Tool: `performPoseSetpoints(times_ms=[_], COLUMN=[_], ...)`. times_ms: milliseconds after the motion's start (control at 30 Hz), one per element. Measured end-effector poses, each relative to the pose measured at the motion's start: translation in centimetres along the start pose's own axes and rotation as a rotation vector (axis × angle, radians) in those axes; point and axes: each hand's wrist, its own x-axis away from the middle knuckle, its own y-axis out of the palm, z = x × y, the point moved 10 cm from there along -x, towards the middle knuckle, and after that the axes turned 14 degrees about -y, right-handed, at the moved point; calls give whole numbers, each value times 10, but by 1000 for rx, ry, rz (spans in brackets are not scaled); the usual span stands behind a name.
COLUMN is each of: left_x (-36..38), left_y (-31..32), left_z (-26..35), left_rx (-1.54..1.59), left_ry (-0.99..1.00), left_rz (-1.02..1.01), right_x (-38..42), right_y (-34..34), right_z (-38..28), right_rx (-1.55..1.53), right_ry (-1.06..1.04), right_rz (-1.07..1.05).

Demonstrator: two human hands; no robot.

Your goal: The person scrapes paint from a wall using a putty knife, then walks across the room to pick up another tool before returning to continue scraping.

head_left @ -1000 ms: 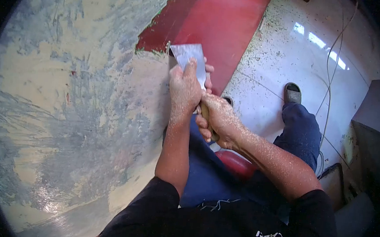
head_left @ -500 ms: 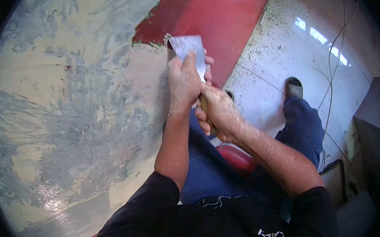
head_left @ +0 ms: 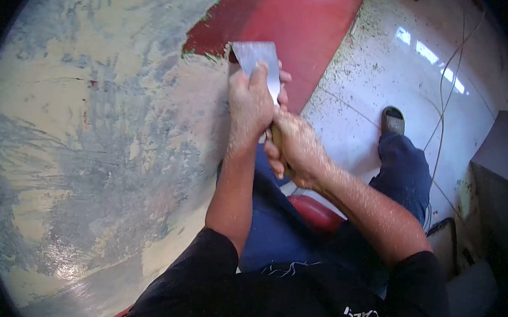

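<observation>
The person has both hands on a wide metal scraper (head_left: pixel 258 58), working at a big round table (head_left: pixel 78 146) whose top is mostly stripped to patchy cream and blue-grey. The left hand (head_left: pixel 248 108) lies flat on the back of the blade, fingers pressing down on the steel, so it's a pushing hold more than a wrap. The right hand (head_left: pixel 296 149) sits just behind it with its grip clenched around the wooden handle (head_left: pixel 276 137), only a sliver of which shows between the two hands.

The blade's front edge sits right at the jagged border where the remaining red paint (head_left: pixel 287 19) begins, near the top of the table's far side. Both hands and forearms are dusted with pale flecks.

Beside the table, the white floor (head_left: pixel 390 68) is littered with paint chips, and a thin cable (head_left: pixel 446 101) trails across it. The person wears blue trousers (head_left: pixel 406 175) and a grey slipper (head_left: pixel 392 121), planted well off to the right. A red stool seat (head_left: pixel 315 213) peeks out under the legs.
</observation>
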Motion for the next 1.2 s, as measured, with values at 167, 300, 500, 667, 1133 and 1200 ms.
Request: performPoseSetpoints(times_ms=[167, 300, 500, 667, 1133, 1200], left_x=[0, 19, 16, 12, 12, 15], left_y=[-2, -11, -8, -11, -16, -12], left_z=[-1, -7, -9, -17, -7, -3], left_rx=[-29, -78, -16, -69, -118, -137], left_ry=[36, 15, -18, -19, -75, -85], left_rz=[-7, 47, -5, 12, 72, -2], right_x=[-9, 11, 9, 10, 3, 1], right_y=[-8, -3, -1, -6, 6, 7], right_z=[11, 16, 24, 30, 26, 17], right_rx=[78, 66, -61, 38, -111, -164], right_ry=[-78, 60, 61, 120, 78, 34], right_rz=[-50, 15, 21, 30, 51, 77])
